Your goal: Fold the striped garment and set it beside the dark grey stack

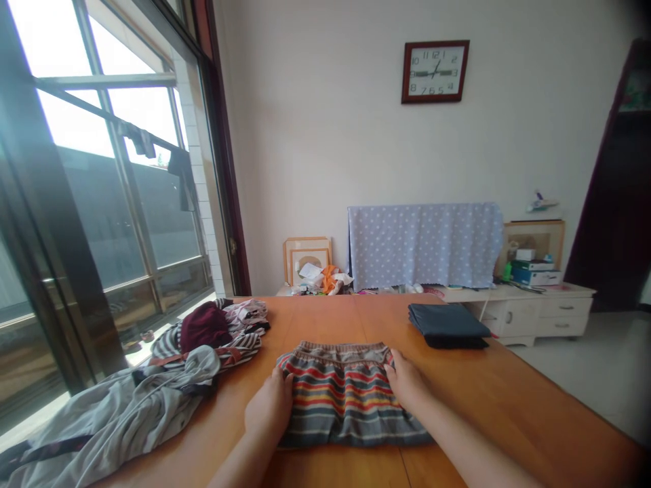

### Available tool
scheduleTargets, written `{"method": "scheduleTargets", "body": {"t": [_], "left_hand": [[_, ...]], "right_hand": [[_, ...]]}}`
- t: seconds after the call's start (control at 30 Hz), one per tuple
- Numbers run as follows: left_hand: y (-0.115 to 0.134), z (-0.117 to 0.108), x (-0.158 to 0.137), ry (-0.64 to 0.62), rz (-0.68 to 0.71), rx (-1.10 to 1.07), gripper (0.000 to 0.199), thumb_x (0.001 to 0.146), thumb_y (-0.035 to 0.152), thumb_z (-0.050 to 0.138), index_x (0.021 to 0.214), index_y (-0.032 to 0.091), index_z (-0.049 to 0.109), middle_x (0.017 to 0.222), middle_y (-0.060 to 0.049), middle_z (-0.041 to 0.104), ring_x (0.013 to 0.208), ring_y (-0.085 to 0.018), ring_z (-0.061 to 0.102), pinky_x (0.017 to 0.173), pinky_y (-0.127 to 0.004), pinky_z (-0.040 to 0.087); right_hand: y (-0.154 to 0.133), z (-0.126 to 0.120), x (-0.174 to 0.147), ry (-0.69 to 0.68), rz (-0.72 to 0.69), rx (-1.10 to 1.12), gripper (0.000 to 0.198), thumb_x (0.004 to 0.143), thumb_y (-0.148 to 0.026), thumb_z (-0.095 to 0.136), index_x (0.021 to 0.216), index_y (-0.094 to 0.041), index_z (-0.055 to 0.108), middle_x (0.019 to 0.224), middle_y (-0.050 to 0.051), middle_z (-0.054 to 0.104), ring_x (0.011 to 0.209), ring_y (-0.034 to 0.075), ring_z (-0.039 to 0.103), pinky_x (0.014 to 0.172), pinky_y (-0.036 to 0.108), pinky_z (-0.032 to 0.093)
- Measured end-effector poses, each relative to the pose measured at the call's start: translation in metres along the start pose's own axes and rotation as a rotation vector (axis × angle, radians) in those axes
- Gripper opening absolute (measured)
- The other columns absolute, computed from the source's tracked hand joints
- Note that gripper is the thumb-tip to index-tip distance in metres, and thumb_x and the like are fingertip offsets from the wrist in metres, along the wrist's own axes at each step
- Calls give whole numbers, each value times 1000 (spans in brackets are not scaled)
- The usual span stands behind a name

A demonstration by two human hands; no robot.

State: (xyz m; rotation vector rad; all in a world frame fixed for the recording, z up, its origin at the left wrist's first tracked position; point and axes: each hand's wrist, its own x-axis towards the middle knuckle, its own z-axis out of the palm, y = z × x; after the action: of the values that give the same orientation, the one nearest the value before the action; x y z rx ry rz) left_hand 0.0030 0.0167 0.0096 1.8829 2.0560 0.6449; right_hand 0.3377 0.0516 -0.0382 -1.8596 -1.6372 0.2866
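A striped garment with a gathered elastic waist point(350, 393), either a skirt or shorts, lies spread on the wooden table in front of me. Its bands are grey, red, orange and white, and the waistband is at the far side. My left hand point(271, 405) grips its left edge just below the waist, fingers curled. At the right edge near the waistband, my right hand point(404, 379) pinches the cloth between thumb and fingers. The garment's lower hem rests towards me, partly behind my right forearm.
A dark folded garment point(447, 325) lies on the table point(508, 413) at the right. Along the left edge is a heap of loose clothes, including a grey garment point(132, 407) and a maroon one point(206, 325). Beyond stands a white cabinet point(559, 317) beside a blue dotted cloth point(424, 244).
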Motion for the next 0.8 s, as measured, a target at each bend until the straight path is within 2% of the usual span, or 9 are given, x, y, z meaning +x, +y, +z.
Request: {"method": "scheduleTargets", "body": {"t": [0.1, 0.17, 0.3, 0.4, 0.5, 0.53, 0.6, 0.73, 0.8], "left_hand": [[6, -24, -21, 48, -29, 40, 35, 93, 50, 34, 96, 26, 59, 98, -10, 72, 95, -29, 67, 77, -36, 44], [3, -38, -37, 21, 19, 87, 37, 94, 50, 33, 89, 25, 59, 95, -10, 72, 92, -29, 67, 71, -34, 42], [-16, -43, -70, -33, 81, 89, 34, 95, 47, 34, 94, 25, 61, 96, -8, 72, 90, -26, 67, 71, -31, 41], [-25, -37, -85, -25, 90, 153, 30, 94, 44, 40, 103, 25, 60, 105, -8, 69, 93, -25, 65, 74, -31, 41], [-14, -42, -88, 134, 163, 280, 31, 94, 40, 40, 114, 24, 58, 115, -10, 62, 101, -26, 60, 80, -32, 41], [-7, -44, -87, 165, 212, 306, 31, 95, 37, 39, 116, 24, 58, 115, -9, 61, 103, -25, 58, 83, -33, 41], [7, -49, -82, 141, 323, 315, 30, 95, 30, 38, 114, 27, 60, 114, -8, 60, 104, -23, 56, 86, -31, 39], [24, -45, -68, -25, 537, 279, 33, 86, 13, 42, 103, 29, 65, 112, -4, 62, 104, -21, 54, 90, -29, 39], [26, -41, -61, -60, 571, 297, 34, 79, 10, 46, 99, 28, 66, 107, -5, 63, 103, -22, 54, 90, -31, 39]], "right_hand": [[5, -16, -10, -8, -31, 53, 35, 89, -31, 50, 123, -24, 54, 111, 10, 71, 101, 25, 66, 84, 33, 47], [15, -28, -20, -23, -49, 119, 35, 88, -32, 50, 122, -24, 55, 110, 9, 72, 100, 23, 67, 84, 32, 49], [38, -39, -51, -140, -102, 301, 41, 82, -36, 57, 122, -25, 58, 108, 7, 73, 99, 24, 67, 87, 34, 49], [44, -47, -70, -125, -74, 213, 56, 79, -43, 62, 130, -23, 55, 114, 10, 70, 104, 28, 65, 88, 38, 48], [32, -63, -79, 5, -73, 59, 67, 80, -45, 60, 142, -22, 46, 122, 12, 64, 103, 28, 64, 84, 37, 47], [24, -69, -81, 46, -102, 15, 65, 81, -43, 58, 142, -24, 45, 122, 11, 63, 101, 27, 64, 82, 35, 47], [8, -79, -83, 84, -182, -54, 52, 85, -37, 53, 136, -28, 52, 120, 8, 63, 95, 23, 63, 77, 32, 45], [-16, -84, -86, -48, -313, -180, 29, 85, -25, 50, 107, -33, 67, 99, 1, 65, 80, 17, 61, 69, 27, 38], [-19, -81, -86, -68, -347, -262, 26, 82, -21, 53, 100, -31, 69, 93, 1, 62, 81, 17, 59, 68, 26, 35]]}}
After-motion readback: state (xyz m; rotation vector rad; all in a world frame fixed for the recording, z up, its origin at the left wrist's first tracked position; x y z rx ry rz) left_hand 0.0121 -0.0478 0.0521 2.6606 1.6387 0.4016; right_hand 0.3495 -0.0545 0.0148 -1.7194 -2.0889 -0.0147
